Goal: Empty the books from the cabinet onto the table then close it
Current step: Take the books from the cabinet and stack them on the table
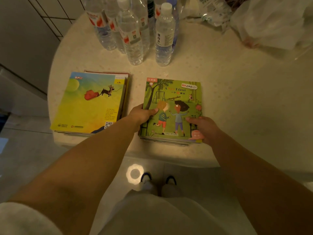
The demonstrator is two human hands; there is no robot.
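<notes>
A thin stack of picture books with a green cover (176,99) lies on the round pale table (228,92), near its front edge. My left hand (143,115) grips the stack's left edge, thumb on the cover. On the stack's lower right corner, my right hand (204,127) holds it with the thumb on top. To the left rests a second stack topped by a yellow book (89,102) showing a reindeer and sleigh. No cabinet is in view.
Several clear water bottles (133,36) stand at the back of the table, and crumpled plastic bags (274,22) lie at the back right. A white wall or furniture panel (22,48) is at left. My feet (159,182) stand on the tiled floor below the table edge.
</notes>
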